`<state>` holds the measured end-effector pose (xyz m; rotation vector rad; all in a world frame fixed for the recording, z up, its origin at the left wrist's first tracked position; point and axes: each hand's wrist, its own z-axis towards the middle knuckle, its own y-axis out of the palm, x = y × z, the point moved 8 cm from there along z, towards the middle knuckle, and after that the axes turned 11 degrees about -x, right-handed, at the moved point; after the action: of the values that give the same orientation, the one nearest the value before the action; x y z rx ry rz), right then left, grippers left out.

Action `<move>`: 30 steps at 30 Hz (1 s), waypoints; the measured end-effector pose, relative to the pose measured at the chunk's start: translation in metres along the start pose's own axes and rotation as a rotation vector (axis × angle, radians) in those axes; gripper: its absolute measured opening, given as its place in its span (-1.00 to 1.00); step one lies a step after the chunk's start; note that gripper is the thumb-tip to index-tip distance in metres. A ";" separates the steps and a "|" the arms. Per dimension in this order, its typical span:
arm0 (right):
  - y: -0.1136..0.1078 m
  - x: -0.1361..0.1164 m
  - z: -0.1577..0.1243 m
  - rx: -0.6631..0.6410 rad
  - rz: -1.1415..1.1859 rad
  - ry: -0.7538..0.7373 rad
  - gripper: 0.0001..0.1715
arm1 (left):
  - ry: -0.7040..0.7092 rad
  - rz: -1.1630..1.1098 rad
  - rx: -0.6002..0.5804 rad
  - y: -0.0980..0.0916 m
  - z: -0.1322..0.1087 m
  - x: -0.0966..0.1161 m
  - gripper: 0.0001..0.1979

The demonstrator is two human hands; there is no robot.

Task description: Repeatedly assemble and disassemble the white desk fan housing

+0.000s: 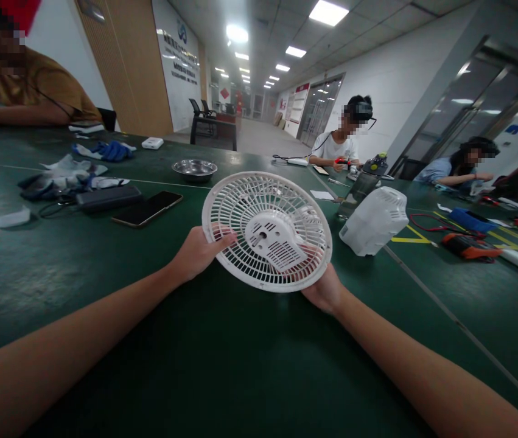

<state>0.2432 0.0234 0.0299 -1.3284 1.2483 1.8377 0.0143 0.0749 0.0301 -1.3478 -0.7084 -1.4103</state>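
The white fan grille (266,230), held tilted above the green table (195,365), lies between both hands: the left hand (197,252) pinches its left rim, thumb on top, and the right hand (325,291) grips the lower right rim from beneath, fingers curled behind it.

White plastic fan grille (266,229), matt; green table (222,359), matt; steel bowl (194,169), glossy.

Wall sign (180,58) lettering illegible.
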 end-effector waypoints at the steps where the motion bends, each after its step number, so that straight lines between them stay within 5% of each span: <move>1: -0.006 -0.005 -0.001 0.037 -0.045 -0.056 -0.64 | 0.000 -0.053 -0.009 0.000 0.003 -0.003 -0.76; 7: -0.041 -0.039 -0.012 0.225 -0.546 -0.231 -0.40 | -0.053 -0.456 0.090 -0.008 0.009 -0.026 -0.62; 12: -0.033 -0.041 -0.012 0.141 -0.849 -0.278 -0.22 | -0.204 -0.667 -0.068 0.010 0.003 -0.022 -0.42; 18: -0.018 -0.036 -0.007 0.007 -1.081 -0.254 -0.15 | -0.356 -0.703 -0.028 0.006 0.002 -0.025 -0.77; 24: -0.006 -0.042 -0.008 -0.106 -1.204 -0.237 -0.19 | -0.443 -0.616 -0.095 0.008 0.005 -0.044 -0.84; 27: -0.017 -0.064 -0.014 0.057 -1.154 -0.360 -0.47 | -0.452 -0.607 -0.070 0.007 0.005 -0.045 -0.84; 30: -0.049 -0.110 -0.036 0.524 -1.271 -0.596 -0.57 | -0.452 -0.611 -0.055 0.007 0.004 -0.041 -0.85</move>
<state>0.3396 0.0206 0.1110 -0.8024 0.3031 0.7735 0.0166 0.0875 -0.0100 -1.5899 -1.4849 -1.6046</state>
